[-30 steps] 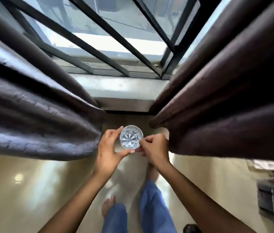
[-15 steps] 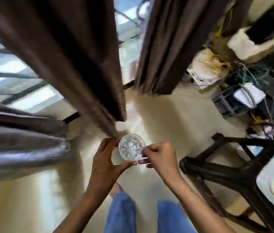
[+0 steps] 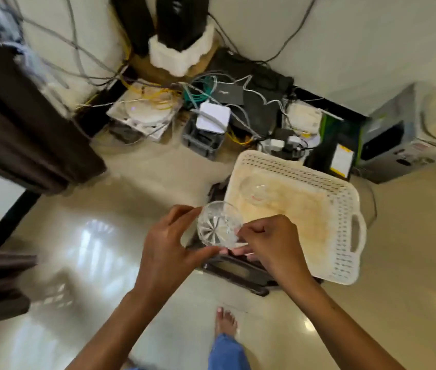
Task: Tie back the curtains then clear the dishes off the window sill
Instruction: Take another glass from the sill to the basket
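Head cam, looking down at my two hands over a shiny cream tile floor (image 3: 104, 263). Both hands hold one small cut-glass bowl (image 3: 218, 225) between them, approx center frame. Left hand (image 3: 168, 252) cups it from the left side: fingers curl over the far rim, thumb runs under the near edge. Right hand (image 3: 267, 244) pinches the bowl's right rim w/ curled fingertips; something pale & thin shows under those fingers, can't tell what it is. Bowl is clear, w/ a star pattern in its base, mouth facing up toward the cam.

Just right of the bowl & beyond the right hand sits a white perforated plastic tray (image 3: 345, 222) w/ a cut-out handle on its right end. It rests on a dark wooden stand (image 3: 235, 271), seen only in part below it. Inside the tray, near its far left corner, lies a second clear glass dish (image 3: 257, 192), blurred. The held bowl hovers by the tray's left edge, not touching it as far as I can tell.

Dark brown curtain (image 3: 24, 129) hangs at left, a second bunch of it at the lower left edge. Far side of the room: tangle of cables (image 3: 206, 94), white router boxes, a black unit on white foam (image 3: 182, 52), all on the floor against the wall. One bare foot (image 3: 224, 321) & a blue jeans leg show at bottom.
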